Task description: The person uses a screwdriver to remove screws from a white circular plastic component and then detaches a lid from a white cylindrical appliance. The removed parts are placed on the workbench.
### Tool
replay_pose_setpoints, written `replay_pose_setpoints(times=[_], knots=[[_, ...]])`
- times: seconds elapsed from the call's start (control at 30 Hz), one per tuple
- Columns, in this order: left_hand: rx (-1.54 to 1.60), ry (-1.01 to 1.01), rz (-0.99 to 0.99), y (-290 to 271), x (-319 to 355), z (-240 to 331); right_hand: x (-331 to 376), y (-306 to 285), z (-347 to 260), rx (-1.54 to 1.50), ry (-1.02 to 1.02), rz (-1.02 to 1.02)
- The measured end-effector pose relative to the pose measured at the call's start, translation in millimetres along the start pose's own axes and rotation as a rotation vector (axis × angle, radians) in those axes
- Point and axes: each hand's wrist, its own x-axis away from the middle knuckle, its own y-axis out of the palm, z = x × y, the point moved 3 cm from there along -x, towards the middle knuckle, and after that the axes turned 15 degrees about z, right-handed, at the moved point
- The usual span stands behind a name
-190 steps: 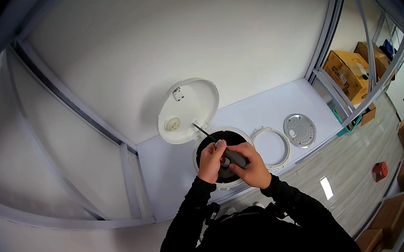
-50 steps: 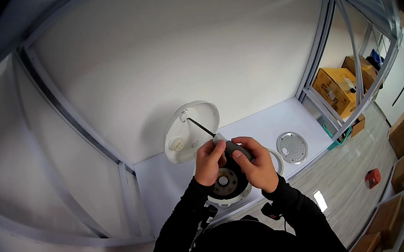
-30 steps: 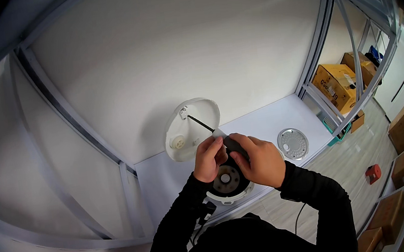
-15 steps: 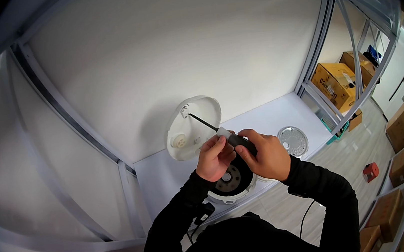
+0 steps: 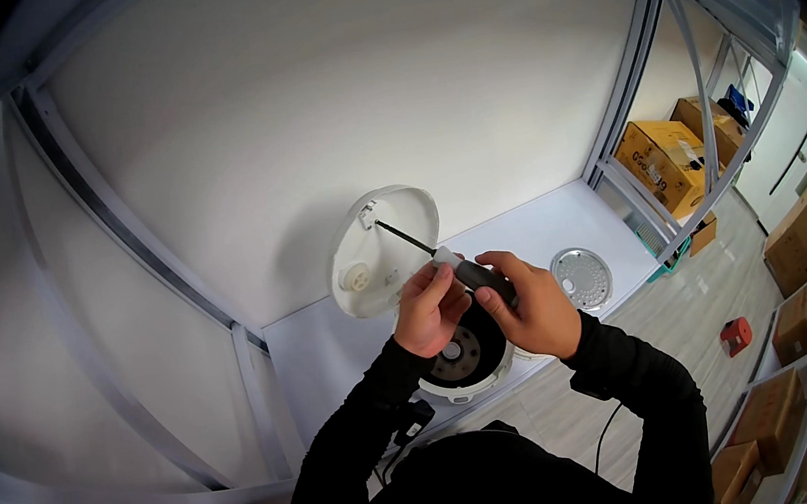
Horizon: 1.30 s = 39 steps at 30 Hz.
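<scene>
A screwdriver (image 5: 483, 281) with a grey handle and dark shaft lies between my two hands. My right hand (image 5: 539, 308) is wrapped round its handle, and my left hand (image 5: 428, 311) pinches the light collar where the shaft begins. The tip meets the upper inner side of a white raised lid (image 5: 392, 243), by a small latch part. Below my hands stands the white rice cooker body (image 5: 461, 394), its dark inside and round heating plate (image 5: 456, 354) partly hidden by my fingers. A round perforated metal plate (image 5: 583, 278) lies to the right on the table.
The white table (image 5: 541, 225) stands against a pale wall within a grey metal frame. Cardboard boxes (image 5: 666, 159) and a teal basket (image 5: 674, 259) are at the right. A red object (image 5: 735, 336) sits on the floor near a shelf of boxes (image 5: 772, 423).
The screwdriver tip stays at the same part of the lid. My right hand's fingers have shifted slightly on the handle, and the whole view has moved a little.
</scene>
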Motion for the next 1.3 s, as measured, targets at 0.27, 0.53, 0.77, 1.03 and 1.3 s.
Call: replay_pose_setpoints(times=[0.27, 0.53, 0.77, 1.03, 1.3], knots=[[0.006, 0.08, -0.054, -11, -10, -5, 1, 1, -10, 0.156, -0.258, -0.003], [-0.003, 0.089, 0.01, 4, -2, -3, 3, 0, 11, -0.16, 0.448, -0.116], [0.04, 0.16, -0.164, -33, -24, -13, 1, 0, -7, 0.141, -0.299, 0.035], [0.017, 0.107, 0.036, 3, 1, -1, 5, 1, 0, -0.063, 0.017, 0.02], [0.001, 0.145, 0.011, -11, -8, -10, 1, -3, -9, -0.041, 0.153, -0.071]])
